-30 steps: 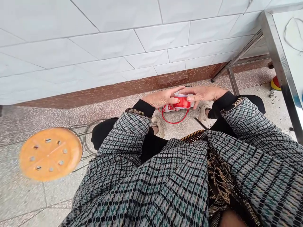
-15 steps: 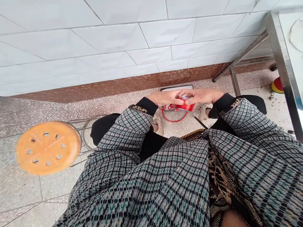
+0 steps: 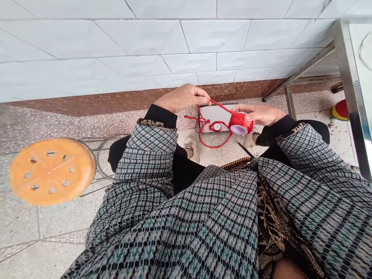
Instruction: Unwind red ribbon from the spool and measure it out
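My right hand [image 3: 263, 114] grips a spool of red cord [image 3: 242, 123], its pale core facing me. In a pinch, my left hand [image 3: 187, 97] holds a stretch of red cord [image 3: 220, 105] that runs taut to the spool. Below my hands, a white board with a dark edge [image 3: 222, 112] lies on the floor by the wall. On it sits a small white disc with a hole [image 3: 217, 126], ringed with red cord. More loose red cord [image 3: 213, 147] curves from there towards the spool, and knotted strands trail at the left.
An orange round stool [image 3: 52, 172] with a wire frame stands at the left. A metal-framed table [image 3: 345, 58] is at the right, with a red and yellow object [image 3: 340, 110] beneath. The tiled wall [image 3: 215, 37] rises just ahead. A thin black stick [image 3: 245, 149] lies near my shoe.
My hands were together around the spool. Now my left hand has moved left and up, drawing cord out, while my right hand keeps the spool. The disc on the board shows now.
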The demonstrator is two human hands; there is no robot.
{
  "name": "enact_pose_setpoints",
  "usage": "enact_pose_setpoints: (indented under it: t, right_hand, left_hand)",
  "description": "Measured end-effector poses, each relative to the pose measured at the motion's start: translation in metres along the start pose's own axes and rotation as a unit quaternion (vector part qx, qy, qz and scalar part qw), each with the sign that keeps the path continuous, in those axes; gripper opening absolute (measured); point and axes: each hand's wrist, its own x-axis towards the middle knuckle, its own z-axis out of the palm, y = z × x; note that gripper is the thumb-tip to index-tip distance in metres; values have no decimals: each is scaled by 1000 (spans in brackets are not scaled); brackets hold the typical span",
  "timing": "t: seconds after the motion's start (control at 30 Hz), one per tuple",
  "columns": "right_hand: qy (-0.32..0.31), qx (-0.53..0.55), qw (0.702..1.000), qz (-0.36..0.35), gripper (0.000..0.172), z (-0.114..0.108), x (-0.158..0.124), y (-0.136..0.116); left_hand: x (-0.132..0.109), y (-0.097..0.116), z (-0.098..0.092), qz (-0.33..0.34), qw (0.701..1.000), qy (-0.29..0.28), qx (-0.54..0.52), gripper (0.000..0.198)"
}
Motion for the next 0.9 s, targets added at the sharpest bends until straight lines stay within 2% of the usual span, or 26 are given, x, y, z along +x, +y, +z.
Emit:
enact_pose_setpoints:
  t: [0.1,0.2,0.3,0.43,0.5,0.6,0.7,0.8,0.87,0.9]
  right_hand:
    - [26,15,999,-25,70,5,-4,6]
    - [32,3,998,-49,73,4,-6,14]
    - [35,-19,998,-41,78,2,-7,17]
    - [53,1,996,-66,82,12,-20,6]
    - [63,20,994,-87,90,19,-33,-2]
    - [97,40,985,-134,110,22,-51,-8]
    - [98,30,981,-165,106,15,-58,-6]
    - [127,4,980,-152,89,6,-55,-2]
    - [161,0,976,-144,85,3,-52,-1]
    - [172,4,975,-141,85,3,-51,0]
  left_hand:
    - [0,-3,1,11,997,53,-50,22]
    - [-1,-7,-4,11,998,38,-53,29]
    - [-6,-11,-14,0,999,8,-34,39]
    - [-9,-16,-22,-23,998,26,-47,45]
    - [-7,-18,-21,-25,998,26,-51,50]
    - [2,-20,-7,-38,999,-4,-10,57]
    - [16,-20,19,-65,994,1,90,54]
    - [29,-25,41,-86,980,70,165,53]
    - [33,-30,46,-82,976,120,165,49]
    - [34,-32,47,-75,975,143,150,40]
